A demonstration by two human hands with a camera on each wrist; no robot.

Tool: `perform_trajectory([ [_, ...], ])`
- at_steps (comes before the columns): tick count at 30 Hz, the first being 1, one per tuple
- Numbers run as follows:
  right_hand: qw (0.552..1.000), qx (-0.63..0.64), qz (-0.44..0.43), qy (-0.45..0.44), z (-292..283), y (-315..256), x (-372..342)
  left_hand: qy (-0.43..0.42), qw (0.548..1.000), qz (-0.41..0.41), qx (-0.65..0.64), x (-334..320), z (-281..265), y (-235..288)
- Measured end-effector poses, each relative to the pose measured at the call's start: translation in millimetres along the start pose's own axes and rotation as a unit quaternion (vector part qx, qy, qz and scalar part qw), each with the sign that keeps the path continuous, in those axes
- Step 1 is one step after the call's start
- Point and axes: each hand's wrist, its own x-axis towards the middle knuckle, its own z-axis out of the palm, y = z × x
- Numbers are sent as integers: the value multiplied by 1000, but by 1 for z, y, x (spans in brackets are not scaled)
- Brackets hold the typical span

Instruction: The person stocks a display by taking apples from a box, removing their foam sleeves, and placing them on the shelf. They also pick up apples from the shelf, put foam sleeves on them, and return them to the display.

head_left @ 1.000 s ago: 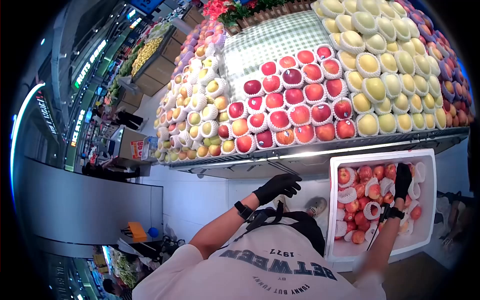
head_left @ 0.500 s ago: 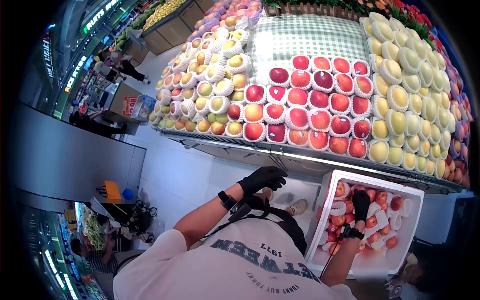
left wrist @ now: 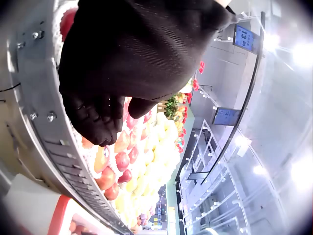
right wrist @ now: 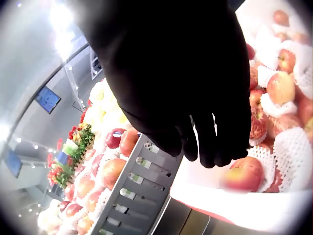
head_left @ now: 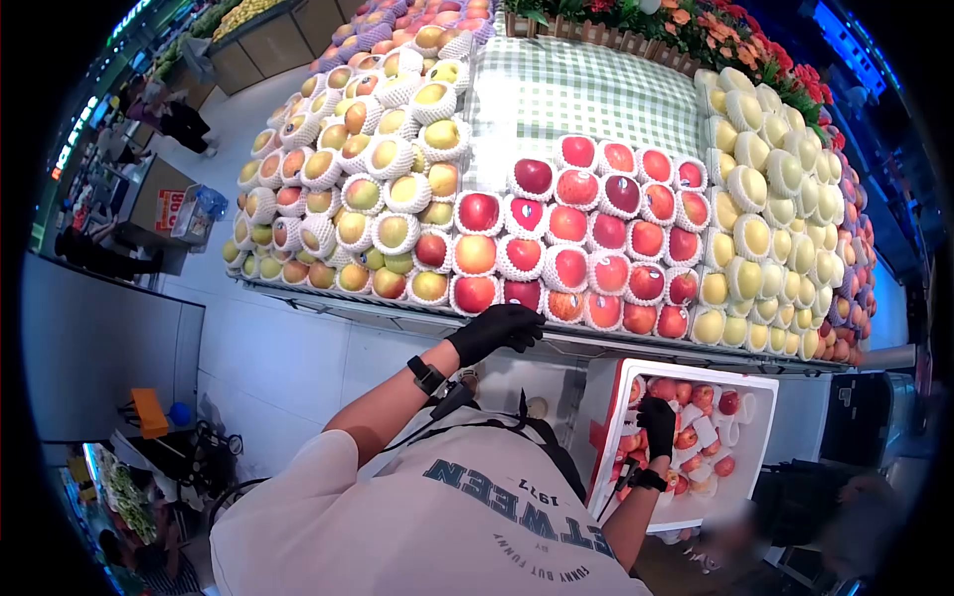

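My right hand (head_left: 656,425), in a black glove, reaches over the left part of a white foam box (head_left: 747,462) of red apples (head_left: 703,397). In the right wrist view its fingers (right wrist: 215,152) extend downward, fingertips right by a red-yellow apple (right wrist: 247,174) in a foam net. Nothing shows in its grasp. My left hand (head_left: 497,333), gloved too, hovers at the front edge of the fruit stand, its fingers loosely bent and holding nothing. Just beyond it, rows of red apples in white foam nets (head_left: 570,268) lie on a green checked cloth (head_left: 596,94).
Yellow-green fruit in nets (head_left: 765,219) fills the stand's right side, and mixed netted fruit (head_left: 348,189) its left. A metal rail (head_left: 397,313) runs along the front. Loose foam nets (right wrist: 293,152) lie among the boxed apples. Flowers (head_left: 686,40) line the back.
My right hand has shifted from the right part of the box to its left part. My left hand has come to the stand's front edge. The head view has turned.
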Motion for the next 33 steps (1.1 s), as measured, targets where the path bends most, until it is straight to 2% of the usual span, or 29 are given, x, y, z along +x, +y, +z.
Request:
perform_trajectory([
  [3,998,-53,-19,-11,-3,-5,7,-3,999,51,1,1,-24,10],
  [4,993,-102,-55,-25,-1,-14,8,2,998,53,29,2,-31,15],
  [9,983,-132,-113,55,27,-45,31,28,995,82,53,-13,-75,36],
  [11,979,-146,-114,86,48,-63,47,43,990,125,42,-12,-93,30],
  [13,940,-268,-183,108,69,-82,42,46,990,127,32,-16,-104,31],
  [14,926,-331,-162,81,63,-65,59,49,990,129,28,-18,-108,32],
  [15,875,-459,-131,87,77,-77,47,45,990,129,18,-19,-112,31],
  [17,869,-494,12,-21,88,-64,52,39,990,133,0,-19,-119,29],
  [19,856,-510,-60,56,116,-43,35,51,989,139,-10,-19,-124,26],
  [20,868,-485,25,104,134,-53,32,59,988,145,-11,-20,-125,28],
  [21,886,-443,5,135,131,-43,35,67,986,153,-13,-21,-125,31],
  [24,851,-425,-178,252,120,7,47,69,984,165,-28,-24,-126,39],
  [27,855,-408,-159,278,118,23,51,83,982,169,-14,-26,-132,38],
  [28,857,-426,-95,276,116,21,54,82,981,175,-6,-26,-136,38],
  [33,872,-435,-42,221,108,35,70,81,980,180,-2,-31,-141,43],
])
